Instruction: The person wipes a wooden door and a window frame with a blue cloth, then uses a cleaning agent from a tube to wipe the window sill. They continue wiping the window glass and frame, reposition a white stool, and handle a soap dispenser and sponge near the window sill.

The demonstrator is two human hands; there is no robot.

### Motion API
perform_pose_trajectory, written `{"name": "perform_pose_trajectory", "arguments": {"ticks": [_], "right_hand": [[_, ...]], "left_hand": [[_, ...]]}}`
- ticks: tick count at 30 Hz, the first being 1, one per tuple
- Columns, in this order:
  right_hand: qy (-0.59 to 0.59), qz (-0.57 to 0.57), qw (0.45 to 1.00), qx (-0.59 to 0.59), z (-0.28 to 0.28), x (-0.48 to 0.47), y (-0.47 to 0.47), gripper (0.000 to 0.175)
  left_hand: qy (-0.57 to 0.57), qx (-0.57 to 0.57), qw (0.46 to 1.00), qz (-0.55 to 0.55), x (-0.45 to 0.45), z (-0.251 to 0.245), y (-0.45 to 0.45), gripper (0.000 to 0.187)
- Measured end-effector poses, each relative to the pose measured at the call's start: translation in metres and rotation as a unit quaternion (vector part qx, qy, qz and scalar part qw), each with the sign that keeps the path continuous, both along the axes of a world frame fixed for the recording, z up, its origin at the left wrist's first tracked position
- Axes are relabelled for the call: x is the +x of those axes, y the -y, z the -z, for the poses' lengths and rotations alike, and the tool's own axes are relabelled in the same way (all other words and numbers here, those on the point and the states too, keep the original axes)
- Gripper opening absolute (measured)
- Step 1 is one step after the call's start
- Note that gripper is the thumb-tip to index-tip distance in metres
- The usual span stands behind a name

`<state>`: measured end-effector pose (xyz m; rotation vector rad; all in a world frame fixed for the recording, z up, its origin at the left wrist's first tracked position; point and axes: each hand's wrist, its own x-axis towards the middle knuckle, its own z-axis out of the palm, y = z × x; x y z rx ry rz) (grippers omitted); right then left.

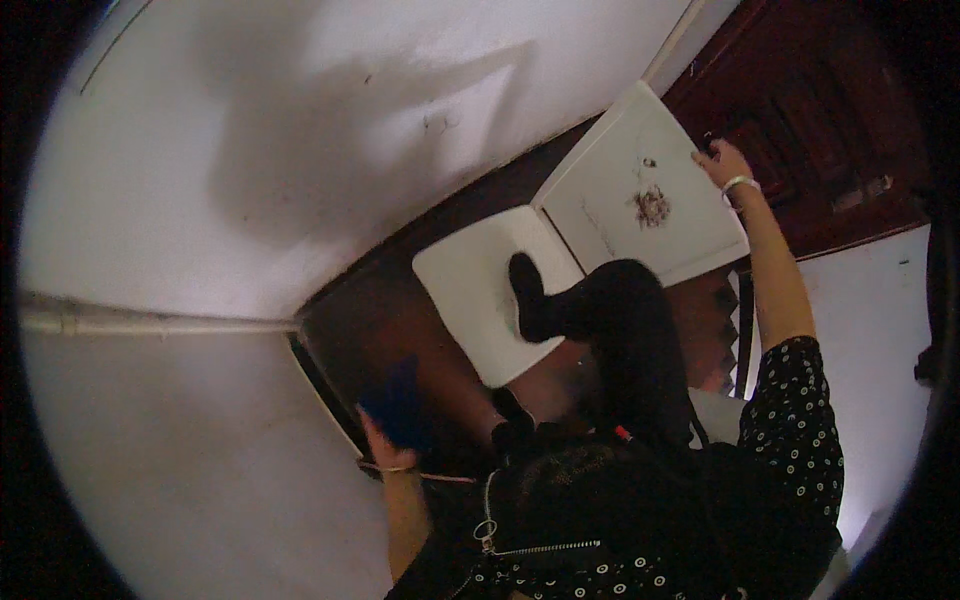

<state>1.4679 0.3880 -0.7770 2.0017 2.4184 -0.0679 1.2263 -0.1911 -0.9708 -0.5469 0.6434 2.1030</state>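
A blurred blue cloth [401, 401] hangs from my left hand [386, 446], beside the dark gap along the left wall. My right hand [724, 163] is at the far right edge of a large white panel or tabletop [615, 202], its fingers bent near a small dark thing by the wooden door. Whether it grips the edge or that dark thing cannot be told. The panel bears a brown stain and scuffs. Adjoining it is a lower white seat [465, 292], with one dark-shod foot [529, 296] on it. The other foot [514, 412] is lower, near the seat's front corner.
A pale wall [300, 187] with a shadow rises beyond the seat. A carved dark wooden door [810, 127] stands at the upper right. Reddish-brown floor [405, 330] shows below. Another pale wall [225, 450] with a pipe or trim [165, 326] is at the left.
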Motion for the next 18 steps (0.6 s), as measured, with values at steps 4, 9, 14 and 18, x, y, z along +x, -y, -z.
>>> {"name": "perform_pose_trajectory", "arguments": {"ticks": [4,9,14,18], "right_hand": [[0.024,-0.041,0.998,-0.029,0.045,0.017,0.037,0.073],[0.067,0.026,0.994,-0.080,0.031,0.018,0.085,0.049],[0.129,0.082,0.970,-0.188,0.020,0.003,0.133,0.042],[0.087,0.022,0.994,-0.066,0.031,0.009,0.102,0.043]], "left_hand": [[-0.007,0.005,0.996,0.085,-0.082,-0.054,-0.054,0.053],[-0.169,0.027,0.963,0.209,-0.138,-0.195,-0.158,0.051],[0.092,0.021,0.951,0.293,-0.130,-0.273,-0.241,0.053],[0.096,0.012,0.917,0.386,-0.120,-0.307,-0.310,0.058]]}}
